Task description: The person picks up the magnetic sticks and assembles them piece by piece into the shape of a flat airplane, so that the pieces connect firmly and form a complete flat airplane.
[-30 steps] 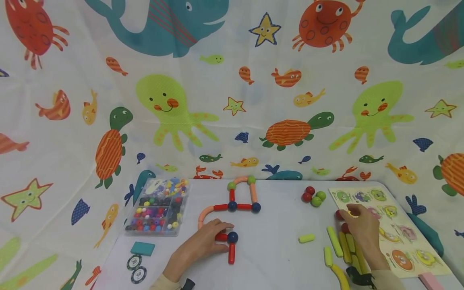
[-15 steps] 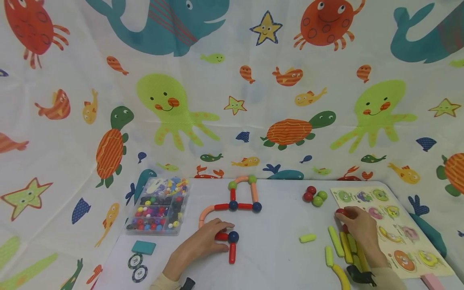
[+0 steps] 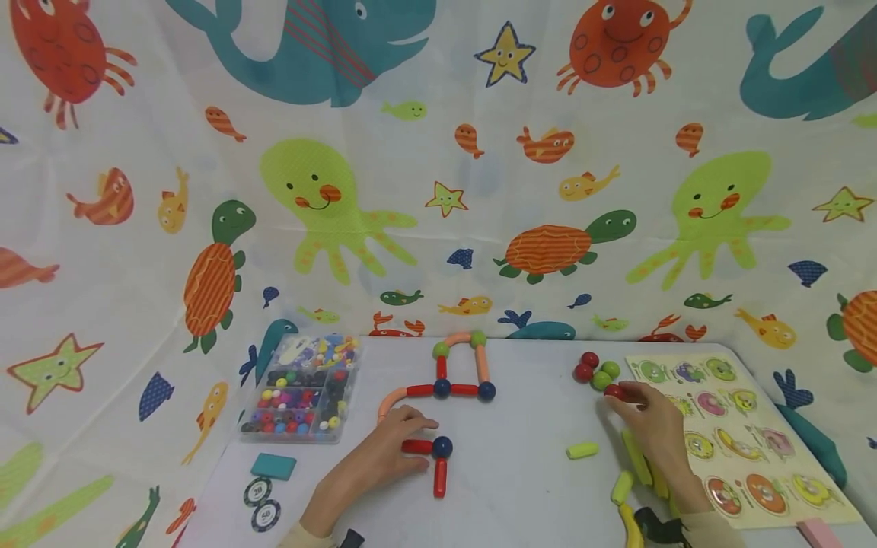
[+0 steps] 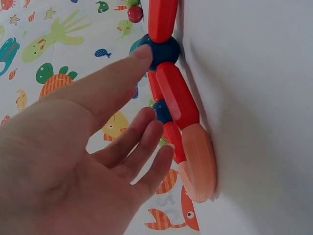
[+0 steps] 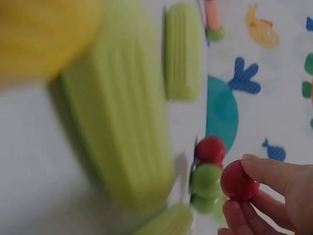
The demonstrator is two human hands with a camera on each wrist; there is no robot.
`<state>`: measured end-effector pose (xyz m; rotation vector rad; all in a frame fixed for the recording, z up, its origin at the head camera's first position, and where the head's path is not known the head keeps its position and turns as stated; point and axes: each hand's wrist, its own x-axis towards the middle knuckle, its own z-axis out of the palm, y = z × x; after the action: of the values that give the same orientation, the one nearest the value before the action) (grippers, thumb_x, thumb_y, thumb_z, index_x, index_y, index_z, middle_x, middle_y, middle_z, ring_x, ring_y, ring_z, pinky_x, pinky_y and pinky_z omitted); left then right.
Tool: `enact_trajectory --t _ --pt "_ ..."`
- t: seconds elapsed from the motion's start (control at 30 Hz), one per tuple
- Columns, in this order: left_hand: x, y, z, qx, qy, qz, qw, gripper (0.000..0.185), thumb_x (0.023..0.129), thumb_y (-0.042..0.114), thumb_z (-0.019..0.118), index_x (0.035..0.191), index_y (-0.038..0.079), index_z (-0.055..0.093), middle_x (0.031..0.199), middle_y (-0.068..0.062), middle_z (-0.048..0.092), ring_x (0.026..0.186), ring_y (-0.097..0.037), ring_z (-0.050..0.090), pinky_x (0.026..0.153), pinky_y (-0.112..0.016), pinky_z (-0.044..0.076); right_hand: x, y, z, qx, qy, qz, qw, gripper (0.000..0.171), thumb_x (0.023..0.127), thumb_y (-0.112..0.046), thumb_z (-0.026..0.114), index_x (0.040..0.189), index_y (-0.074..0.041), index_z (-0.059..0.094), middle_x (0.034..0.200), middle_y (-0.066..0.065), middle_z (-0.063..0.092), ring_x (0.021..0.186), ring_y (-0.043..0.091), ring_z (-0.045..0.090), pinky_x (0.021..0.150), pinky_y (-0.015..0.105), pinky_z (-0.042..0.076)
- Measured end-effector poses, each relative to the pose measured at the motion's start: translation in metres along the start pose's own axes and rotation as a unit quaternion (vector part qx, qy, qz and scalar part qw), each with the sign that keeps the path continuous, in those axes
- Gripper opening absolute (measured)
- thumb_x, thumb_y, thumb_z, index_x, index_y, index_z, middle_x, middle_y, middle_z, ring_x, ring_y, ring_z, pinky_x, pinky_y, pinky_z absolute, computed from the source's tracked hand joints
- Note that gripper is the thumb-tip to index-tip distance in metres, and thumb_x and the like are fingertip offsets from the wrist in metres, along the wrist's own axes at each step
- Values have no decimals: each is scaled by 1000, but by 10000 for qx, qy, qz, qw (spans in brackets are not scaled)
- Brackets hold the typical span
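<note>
Where the near edge of the white table [image 3: 521, 487] is met, two poker chips [image 3: 257, 502] and a teal block [image 3: 272, 466] are seen at the left, and yellow and green rods [image 3: 633, 457] are piled at the right beneath the right forearm. Slightly farther in, the left hand [image 3: 373, 460] is laid flat with fingers extended, gripping nothing; its fingertips [image 4: 144, 51] are rested beside a red rod [image 3: 416, 446] and a dark blue ball [image 3: 441, 447] of the rod-and-ball figure [image 3: 445, 388]. The rods are shown as smooth, rounded, rigid cylinders, one peach piece being curved.

Farther right, a red ball [image 3: 613, 392] is pinched between thumb and fingertips of the right hand [image 3: 651, 426], just beside a cluster of red and green balls [image 3: 594, 369]. The ball is judged light, hard and glossy, hence prone to slip and roll; it is best taken across its widest part. Beyond lie a lidded bead box [image 3: 301, 388] and a peg puzzle board [image 3: 740, 434], with the printed sea-creature curtain [image 3: 438, 167] as backdrop.
</note>
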<state>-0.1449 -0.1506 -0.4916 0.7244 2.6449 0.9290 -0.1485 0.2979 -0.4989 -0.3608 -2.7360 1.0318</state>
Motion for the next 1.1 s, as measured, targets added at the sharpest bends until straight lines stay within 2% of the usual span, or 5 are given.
enact_trajectory --t 0.23,0.43,0.67,0.87,1.1 --pt "-9 3 -3 -191 316 174 9992 40 89 23 79 127 16 70 116 -2 65 106 -18 60 88 -29 56 -1 -25 3 -86 230 -782 9966 48 92 -34 76 128 -3 66 117 19 71 107 35 63 86 40 51" --pt "-18 4 -3 -1099 -144 366 9932 29 97 25 70 125 17 70 99 8 69 87 -4 59 79 -20 52 -12 -47 2 3 195 -1061 9942 50 91 -39 76 129 -8 66 116 14 72 107 30 63 86 35 52" --pt "-22 -1 7 -1652 -750 310 9829 25 103 25 60 126 21 70 107 2 71 91 -2 57 83 -19 48 -41 -72 33 442 -752 -810 9929 48 90 -40 77 130 -15 67 117 3 72 109 20 62 96 43 54" --pt "-23 -2 15 -1977 -1011 344 9744 27 104 23 58 129 21 70 120 6 70 98 -3 58 87 -18 50 -68 -88 69 748 -1274 -603 9872 40 85 -30 83 121 -19 71 110 -9 71 103 11 63 94 31 54" --pt "-20 -2 23 -1379 -899 707 9838 31 104 19 57 133 23 68 112 7 70 92 1 55 83 -18 50 -97 -100 93 992 -2088 -855 9691 43 83 -41 82 120 -21 70 109 -12 69 99 10 62 86 18 53"
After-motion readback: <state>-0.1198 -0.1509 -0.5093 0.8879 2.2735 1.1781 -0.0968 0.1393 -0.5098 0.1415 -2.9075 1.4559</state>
